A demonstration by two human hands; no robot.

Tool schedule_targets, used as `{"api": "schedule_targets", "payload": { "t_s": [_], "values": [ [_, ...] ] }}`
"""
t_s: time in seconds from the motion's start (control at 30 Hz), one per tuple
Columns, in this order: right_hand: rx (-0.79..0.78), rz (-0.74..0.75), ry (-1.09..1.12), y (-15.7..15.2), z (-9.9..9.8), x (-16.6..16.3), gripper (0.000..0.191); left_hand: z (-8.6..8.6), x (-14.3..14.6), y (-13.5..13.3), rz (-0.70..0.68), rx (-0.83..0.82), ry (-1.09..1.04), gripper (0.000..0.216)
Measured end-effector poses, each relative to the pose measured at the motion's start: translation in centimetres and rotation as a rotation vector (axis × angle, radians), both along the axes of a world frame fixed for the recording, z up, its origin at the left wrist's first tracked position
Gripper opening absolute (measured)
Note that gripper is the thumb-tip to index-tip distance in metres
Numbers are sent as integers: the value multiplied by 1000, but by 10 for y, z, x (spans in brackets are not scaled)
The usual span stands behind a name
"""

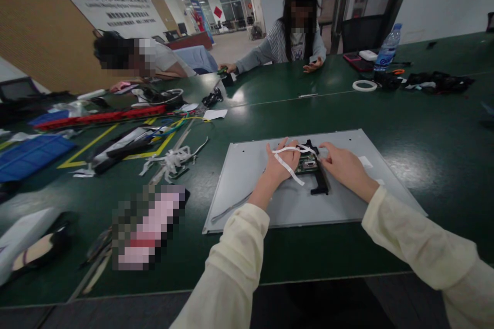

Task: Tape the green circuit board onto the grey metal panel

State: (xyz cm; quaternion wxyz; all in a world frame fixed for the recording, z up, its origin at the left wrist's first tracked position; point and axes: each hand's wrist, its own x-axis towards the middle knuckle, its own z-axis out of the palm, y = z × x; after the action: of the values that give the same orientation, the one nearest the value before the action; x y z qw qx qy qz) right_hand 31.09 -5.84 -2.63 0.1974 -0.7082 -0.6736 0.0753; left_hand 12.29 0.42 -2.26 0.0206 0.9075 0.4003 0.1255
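Observation:
A black plastic frame with a circuit board [307,165] lies on a light grey flat panel [239,177]. My left hand [280,164] rests against the frame's left side, its fingers curled over the edge. A thin white strip [290,168] loops across the back of that hand and runs over the top of the board. On the other side, the thumb and fingers of my right hand [344,166] are pinched together at the frame's upper right, where the strip's far end seems to meet them. A grey cable [231,206] trails over the panel at left.
A tangle of white strips [173,160] and a phone-like pink item [156,229], blurred out, lie to the left. Beyond are a blue tray [34,157], a tape ring [365,86] and a water bottle [388,49]. Two other people sit across the green table [270,113].

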Motion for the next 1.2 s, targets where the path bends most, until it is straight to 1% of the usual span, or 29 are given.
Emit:
{"api": "schedule_targets", "payload": {
  "t_s": [0.1, 0.2, 0.23, 0.3, 0.37, 0.47, 0.57, 0.63, 0.7, 0.77, 0.8, 0.83, 0.87, 0.9, 0.93, 0.97, 1.0, 1.03, 1.07, 1.1, 1.13, 1.2],
  "values": [
    [114, 6, 152, 1, 4, 2, 34, 4, 1, -2, 34, 17, -87, 37],
    [198, 42, 453, 1, 10, 2, 30, 8, 3, -8, 99, 72, -170, 41],
    [190, 58, 563, 1, 12, 1, 32, 10, 4, -10, 103, 82, -186, 41],
    [128, 90, 751, 0, 14, -2, 38, 13, 6, -16, 82, 87, -202, 41],
    [53, 111, 875, 0, 13, -7, 42, 14, 8, -22, 53, 85, -198, 41],
    [-27, 136, 962, -2, 12, -13, 40, 16, 11, -29, 36, 96, -171, 42],
    [-55, 166, 1021, -5, 15, -16, 39, 17, 14, -34, 26, 136, -141, 44],
    [-30, 186, 1069, -7, 18, -17, 36, 19, 13, -35, 27, 183, -122, 45],
    [29, 189, 1120, -8, 21, -15, 32, 22, 9, -32, 52, 233, -119, 45],
    [90, 177, 1153, -8, 24, -13, 27, 25, 3, -24, 115, 258, -186, 45],
    [115, 171, 1155, -8, 24, -11, 26, 26, 0, -19, 152, 247, -262, 45],
    [136, 169, 1145, -8, 25, -10, 24, 28, -3, -14, 190, 208, -377, 43],
    [150, 174, 1124, -8, 25, -10, 23, 31, -6, -9, 220, 129, -524, 40],
    [159, 184, 1096, -8, 25, -9, 23, 33, -8, -4, 231, -1, -683, 38],
    [166, 197, 1065, -9, 25, -10, 22, 36, -9, -1, 235, -175, -837, 36],
    [171, 211, 1036, -9, 25, -10, 22, 39, -10, 1, 218, -386, -949, 38],
    [174, 228, 1010, -10, 25, -10, 23, 42, -11, 1, 183, -605, -1007, 45],
    [177, 242, 984, -10, 25, -11, 23, 44, -11, -1, 140, -803, -1017, 52],
    [179, 256, 958, -11, 25, -11, 24, 46, -10, -3, 96, -958, -991, 57],
    [183, 264, 934, -11, 25, -11, 24, 48, -9, -7, 60, -1054, -950, 57],
    [187, 267, 910, -12, 25, -11, 24, 48, -9, -10, 38, -1090, -915, 53],
    [194, 264, 869, -12, 25, -11, 24, 48, -8, -15, 9, -1068, -857, 41]
  ]
}}
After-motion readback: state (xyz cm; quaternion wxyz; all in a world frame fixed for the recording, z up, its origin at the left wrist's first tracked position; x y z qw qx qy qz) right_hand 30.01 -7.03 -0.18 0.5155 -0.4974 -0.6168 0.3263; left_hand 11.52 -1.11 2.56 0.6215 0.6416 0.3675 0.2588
